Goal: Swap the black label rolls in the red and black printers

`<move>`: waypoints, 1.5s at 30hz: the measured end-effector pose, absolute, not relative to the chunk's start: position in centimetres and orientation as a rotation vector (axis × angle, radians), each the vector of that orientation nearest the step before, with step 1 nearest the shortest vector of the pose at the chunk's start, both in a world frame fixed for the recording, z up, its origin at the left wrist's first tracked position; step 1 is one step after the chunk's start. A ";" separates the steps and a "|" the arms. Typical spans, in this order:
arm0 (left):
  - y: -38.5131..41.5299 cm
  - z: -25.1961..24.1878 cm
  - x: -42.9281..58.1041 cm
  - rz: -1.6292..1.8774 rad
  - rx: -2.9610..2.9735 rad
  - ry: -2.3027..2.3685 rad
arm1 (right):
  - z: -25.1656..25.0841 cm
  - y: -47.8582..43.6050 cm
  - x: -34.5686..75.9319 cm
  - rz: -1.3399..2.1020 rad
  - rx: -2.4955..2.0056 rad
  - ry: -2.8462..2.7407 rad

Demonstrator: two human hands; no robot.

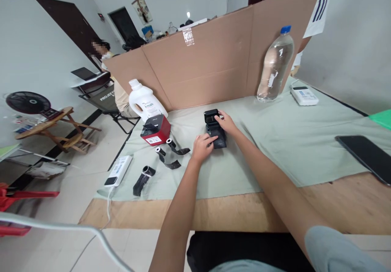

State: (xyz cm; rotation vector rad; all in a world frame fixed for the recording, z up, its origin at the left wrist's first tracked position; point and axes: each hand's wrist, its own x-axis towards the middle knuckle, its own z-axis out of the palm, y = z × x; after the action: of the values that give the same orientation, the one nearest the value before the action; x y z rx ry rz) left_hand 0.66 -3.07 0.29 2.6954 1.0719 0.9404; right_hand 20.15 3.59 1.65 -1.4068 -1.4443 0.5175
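Black is the small device (218, 130) on the desk (232, 213), between the left hand (202, 147) and the right hand (226, 122). In the head view these are apart. Right fingers touch its raised upper part, left ones its dark lower part; whether they grip, I cannot tell. Left of both lie three black rolls (148, 171). Light, even pressure would, in my opinion, keep the device steady.

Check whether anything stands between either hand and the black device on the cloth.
Nothing visible does. The right hand is at the upper part of the black device, and the left hand reaches over its lower part. The nearest black roll lies off to the left.
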 end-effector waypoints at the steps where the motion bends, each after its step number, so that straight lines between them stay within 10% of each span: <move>1: -3.1 0.2 0.7 0.910 2.690 1.046 | 1.8 3.5 20.3 0.535 -1.404 -1.453; 26: -3.9 0.0 0.2 0.652 2.612 1.124 | 6.7 -1.1 12.9 0.521 -2.239 -1.525; 45: -4.4 0.4 0.9 0.563 2.417 1.005 | 6.8 -6.0 42.6 0.198 -2.463 -1.164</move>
State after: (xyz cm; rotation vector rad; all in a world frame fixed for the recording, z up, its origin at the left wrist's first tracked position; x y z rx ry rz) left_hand 0.89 -4.39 0.42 2.4171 1.0051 0.5627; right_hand 42.56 -6.02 6.77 -2.4627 -1.1645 0.1979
